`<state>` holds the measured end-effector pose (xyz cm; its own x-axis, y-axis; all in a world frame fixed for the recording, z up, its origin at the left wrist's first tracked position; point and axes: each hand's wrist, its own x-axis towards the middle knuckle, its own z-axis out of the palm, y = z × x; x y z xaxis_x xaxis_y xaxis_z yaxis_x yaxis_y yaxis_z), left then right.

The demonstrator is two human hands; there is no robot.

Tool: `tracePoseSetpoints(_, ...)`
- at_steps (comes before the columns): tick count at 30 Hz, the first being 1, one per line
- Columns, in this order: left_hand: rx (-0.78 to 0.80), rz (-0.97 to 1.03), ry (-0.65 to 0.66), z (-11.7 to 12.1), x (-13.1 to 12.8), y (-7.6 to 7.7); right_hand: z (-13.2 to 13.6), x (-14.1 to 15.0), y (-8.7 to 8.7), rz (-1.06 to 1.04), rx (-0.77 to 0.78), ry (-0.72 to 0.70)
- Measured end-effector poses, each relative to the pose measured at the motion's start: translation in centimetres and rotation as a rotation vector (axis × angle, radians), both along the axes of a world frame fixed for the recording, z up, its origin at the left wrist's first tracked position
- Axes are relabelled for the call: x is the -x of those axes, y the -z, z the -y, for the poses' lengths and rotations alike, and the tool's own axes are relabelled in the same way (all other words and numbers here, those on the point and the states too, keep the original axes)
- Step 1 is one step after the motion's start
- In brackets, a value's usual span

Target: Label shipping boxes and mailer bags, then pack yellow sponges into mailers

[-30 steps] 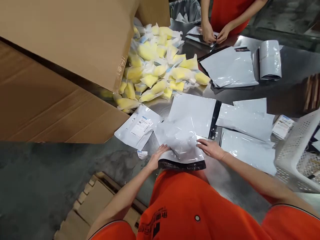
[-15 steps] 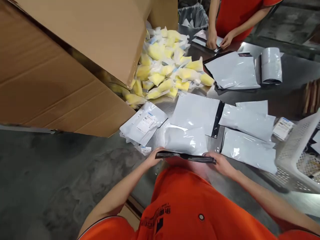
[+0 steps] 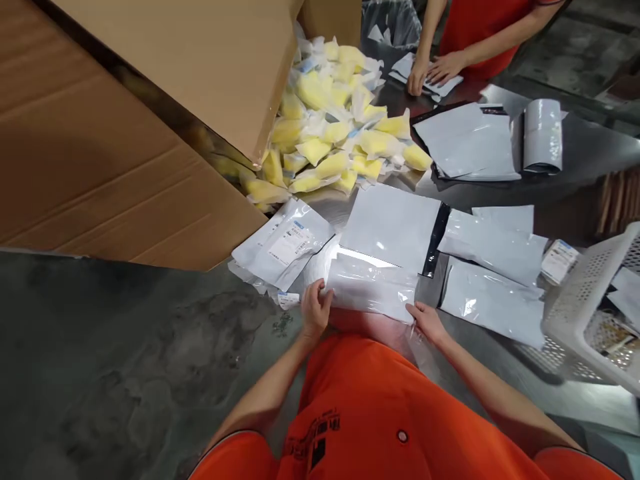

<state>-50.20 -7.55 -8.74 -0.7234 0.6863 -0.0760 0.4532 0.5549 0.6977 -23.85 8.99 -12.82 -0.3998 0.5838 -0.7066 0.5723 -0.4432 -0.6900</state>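
A grey-white plastic mailer bag (image 3: 370, 287) lies before me at the table's near edge, its near edge folded over. My right hand (image 3: 427, 321) pinches the bag's near right corner between thumb and fingers. At the left end, my left hand (image 3: 315, 312) has curled fingers with a gap between thumb and forefinger. It is right beside the bag's edge; whether it touches it I cannot tell. Beyond lies a flat mailer bag (image 3: 393, 220) with a black flap strip. Labelled mailer bags (image 3: 287, 247) are stacked to the left.
Yellow items in clear wrappers (image 3: 325, 127) are heaped by a large cardboard box (image 3: 175, 80). Filled mailer bags (image 3: 495, 300), a small white box (image 3: 559, 261) and a white basket (image 3: 583, 320) are right. A co-worker's hands (image 3: 435, 70) press a bag across the table.
The bag's raised black strip has been folded over and no longer shows. My left hand has left the strip's end and turned upward. The co-worker's hand now lies flatter on their bag.
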Motion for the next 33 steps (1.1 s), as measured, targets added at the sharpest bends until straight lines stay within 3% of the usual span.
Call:
tracePoseSetpoints(2, -0.097, -0.241, 0.303, -0.6, -1.9, -0.1, 0.5, 0.1, 0.2, 0.02, 0.014, 0.007)
tracePoseSetpoints(4, -0.07, -0.359, 0.597, -1.9, -3.5, 0.6, 0.5, 0.1, 0.4, 0.053, 0.011, -0.002)
tracePoseSetpoints(6, 0.016, -0.396, 0.746, -3.5, -4.4, 1.9, 0.0, 0.0, 0.0, 0.097, -0.024, -0.039)
tracePoseSetpoints(8, 0.078, -0.397, 0.799, -4.9, -4.6, 3.3, -1.0, 0.0, -1.3, 0.222, -0.165, -0.188)
tracePoseSetpoints(10, 0.086, -0.394, 0.829, -5.6, -4.4, 4.2, -2.5, 0.7, -3.7, 0.425, -0.395, -0.423)
tracePoseSetpoints(13, 0.07, -0.381, 0.828, -5.9, -4.3, 4.5, -4.4, 4.5, -7.9, 0.603, -0.729, -0.671)
tracePoseSetpoints(16, 0.066, -0.342, 0.805, -6.0, -4.4, 3.8, -5.7, 10.8, -10.0, 0.411, -0.891, -0.777)
tracePoseSetpoints(19, 0.058, -0.254, 0.772, -6.3, -4.4, 2.5, -6.5, 16.6, -9.1, 0.214, -0.844, -0.942)
tracePoseSetpoints(22, -0.028, 0.005, 0.668, -6.7, -4.2, 1.1, -7.0, 19.3, -7.3, 0.2, -0.786, -1.049)
tracePoseSetpoints(24, -0.108, 0.254, 0.43, -7.2, -3.8, 0.3, -7.2, 19.4, -6.7, 0.189, -0.788, -1.07)
tracePoseSetpoints(27, -0.133, 0.514, 0.032, -8.7, -2.9, -0.3, -7.2, 18.4, -6.9, 0.134, -0.857, -1.072)
tracePoseSetpoints(30, -0.125, 0.854, -0.281, -10.7, -1.7, 0.0, -7.0, 17.5, -7.7, 0.089, -0.89, -1.121)
tracePoseSetpoints(33, -0.135, 1.015, -0.413, -11.8, -0.9, 0.6, -7.0, 17.3, -8.2, 0.049, -0.844, -1.144)
